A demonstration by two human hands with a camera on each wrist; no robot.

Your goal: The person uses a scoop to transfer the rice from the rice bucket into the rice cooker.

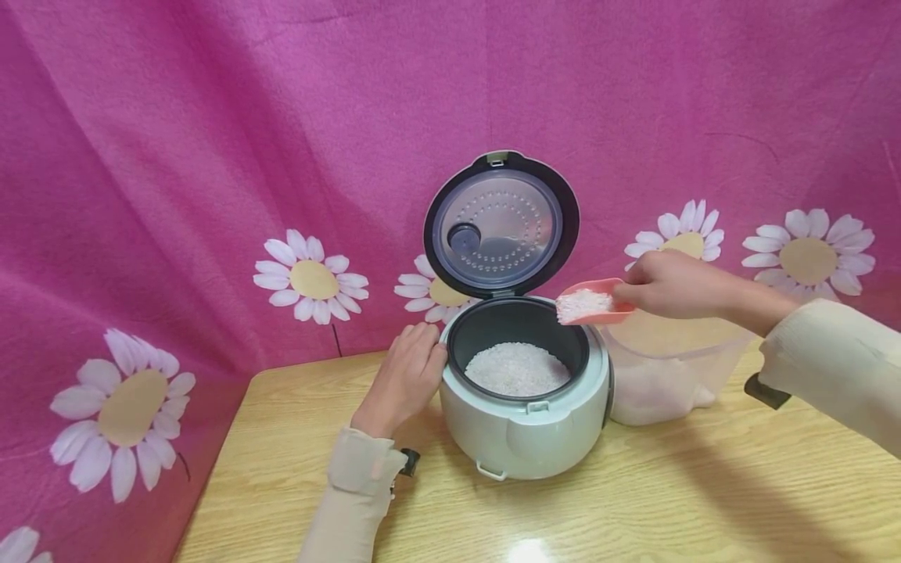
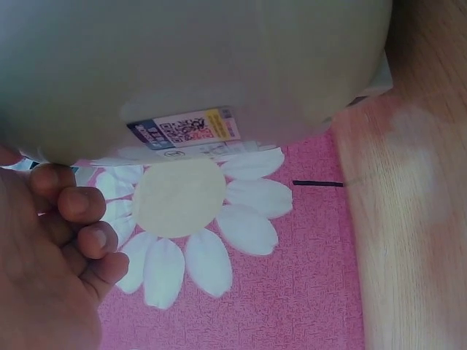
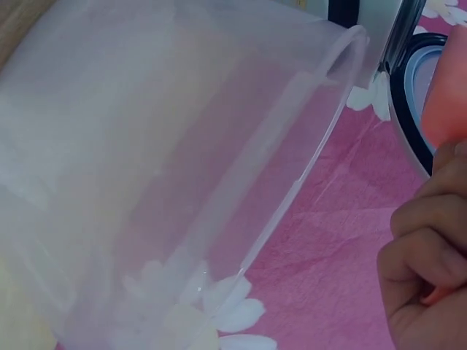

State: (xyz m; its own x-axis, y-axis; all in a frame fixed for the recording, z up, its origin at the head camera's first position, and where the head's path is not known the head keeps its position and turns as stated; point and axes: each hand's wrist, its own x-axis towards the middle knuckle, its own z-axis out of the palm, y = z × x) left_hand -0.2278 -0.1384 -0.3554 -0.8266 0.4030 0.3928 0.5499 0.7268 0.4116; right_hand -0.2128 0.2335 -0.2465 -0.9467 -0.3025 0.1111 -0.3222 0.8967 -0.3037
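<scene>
A white rice cooker (image 1: 524, 438) stands on the table with its lid (image 1: 501, 227) raised. White rice (image 1: 517, 369) lies in its dark inner pot (image 1: 468, 332). My right hand (image 1: 665, 283) grips the handle of a pink scoop (image 1: 605, 313), which carries rice over the pot's right rim; in the right wrist view the curled fingers (image 3: 423, 255) wrap the handle. At the cooker's left rim, my left hand (image 1: 408, 363) holds on with bent fingers. From the left wrist, that hand (image 2: 62, 240) shows beside the cooker's side (image 2: 219, 65), which bears a QR-code label.
Right of the cooker stands a translucent plastic container (image 1: 676, 375) with pale contents low inside. Its rim (image 3: 306, 171) shows close up from the right wrist. A pink cloth (image 1: 317, 117) with daisies hangs behind the wooden table (image 1: 296, 446).
</scene>
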